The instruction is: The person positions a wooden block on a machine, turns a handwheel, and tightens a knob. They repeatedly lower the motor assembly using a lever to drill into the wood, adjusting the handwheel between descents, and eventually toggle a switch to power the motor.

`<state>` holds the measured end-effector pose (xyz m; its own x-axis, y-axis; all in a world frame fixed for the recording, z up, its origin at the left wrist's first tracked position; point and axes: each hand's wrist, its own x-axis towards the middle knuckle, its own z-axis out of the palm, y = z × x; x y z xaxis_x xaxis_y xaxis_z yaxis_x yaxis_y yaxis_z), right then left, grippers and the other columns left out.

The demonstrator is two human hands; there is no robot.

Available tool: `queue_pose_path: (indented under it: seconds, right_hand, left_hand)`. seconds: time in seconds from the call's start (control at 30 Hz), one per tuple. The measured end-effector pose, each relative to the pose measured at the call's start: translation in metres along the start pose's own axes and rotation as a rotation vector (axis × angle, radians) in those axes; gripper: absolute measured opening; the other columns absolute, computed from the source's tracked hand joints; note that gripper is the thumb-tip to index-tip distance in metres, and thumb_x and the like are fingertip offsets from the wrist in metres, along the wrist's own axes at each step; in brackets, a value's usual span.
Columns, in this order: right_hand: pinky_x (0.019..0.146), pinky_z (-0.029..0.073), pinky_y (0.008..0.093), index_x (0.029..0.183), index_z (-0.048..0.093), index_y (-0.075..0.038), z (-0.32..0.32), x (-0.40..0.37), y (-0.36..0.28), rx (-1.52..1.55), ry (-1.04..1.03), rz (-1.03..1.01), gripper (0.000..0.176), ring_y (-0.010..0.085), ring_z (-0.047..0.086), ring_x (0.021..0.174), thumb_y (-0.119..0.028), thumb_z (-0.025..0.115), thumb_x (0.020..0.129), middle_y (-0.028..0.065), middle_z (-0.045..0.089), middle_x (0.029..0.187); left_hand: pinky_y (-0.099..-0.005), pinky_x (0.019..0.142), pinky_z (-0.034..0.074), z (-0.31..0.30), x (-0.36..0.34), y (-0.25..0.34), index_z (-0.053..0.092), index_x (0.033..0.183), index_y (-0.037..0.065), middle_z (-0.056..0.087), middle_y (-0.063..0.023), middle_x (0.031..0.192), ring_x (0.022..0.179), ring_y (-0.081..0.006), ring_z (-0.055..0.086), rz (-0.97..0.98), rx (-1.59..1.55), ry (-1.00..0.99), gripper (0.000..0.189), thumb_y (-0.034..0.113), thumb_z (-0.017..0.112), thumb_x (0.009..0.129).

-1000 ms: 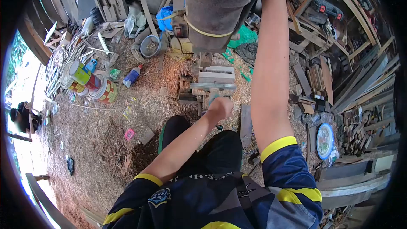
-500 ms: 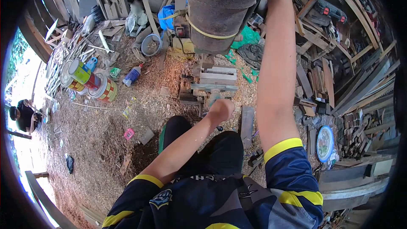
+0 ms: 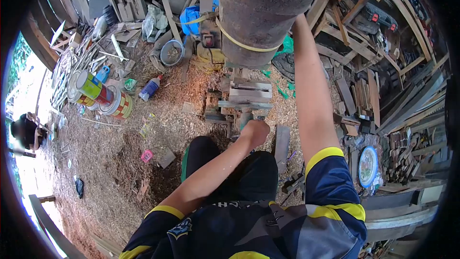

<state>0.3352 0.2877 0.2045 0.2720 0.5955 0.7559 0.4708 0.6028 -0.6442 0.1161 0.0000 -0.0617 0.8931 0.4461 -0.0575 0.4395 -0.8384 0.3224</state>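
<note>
In the head view, a large dark machine head [image 3: 251,17] with a yellow band looms above a metal vise [image 3: 250,97] holding a pale wooden block [image 3: 250,86]. My left hand [image 3: 255,133] is closed at the near end of the vise screw, around its handle, which the fingers mostly cover. My right arm reaches up along the right side of the machine head. Only the wrist end of my right hand [image 3: 300,22] shows there; its fingers are hidden behind the machine, so what they hold cannot be seen.
Wood shavings cover the ground. Stacked paint cans [image 3: 115,100], a blue bottle [image 3: 150,88] and a bucket [image 3: 172,52] stand left. A loose board [image 3: 282,147] lies right of my knees. Scrap lumber and a round tray [image 3: 368,167] are farther right. A person [image 3: 28,132] is at far left.
My right hand has come down along the machine's side, and its fingers are now out of sight. My left hand stays at the vise handle, shifted slightly. The view has moved a little.
</note>
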Motion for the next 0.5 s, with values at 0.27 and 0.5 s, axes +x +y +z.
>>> queue_pose_path:
  seconds: [0.27,0.5]
  right_hand:
    - [0.097,0.051,0.0417,0.129,0.069,0.004,0.004,0.004,0.047,0.017,-0.171,0.185,0.051,0.0279,0.067,0.117,-0.041,0.061,0.106,0.0186,0.074,0.127]
    - [0.091,0.052,0.0408,0.124,0.071,0.005,-0.01,-0.016,0.061,0.008,-0.104,0.553,0.056,0.0253,0.069,0.106,-0.047,0.054,0.11,0.0153,0.076,0.116]
  left_hand:
    - [-0.0471,0.077,0.062,-0.033,-0.01,0.01,0.08,0.086,0.011,0.077,-0.0155,0.085,0.083,-0.036,0.077,-0.091,-0.088,-0.062,0.024,0.034,0.074,0.086]
    - [-0.0491,0.076,0.059,-0.053,-0.02,0.014,0.079,0.082,0.009,0.074,-0.0168,0.08,0.076,-0.0369,0.073,-0.053,-0.154,0.062,0.023,0.031,0.076,0.09]
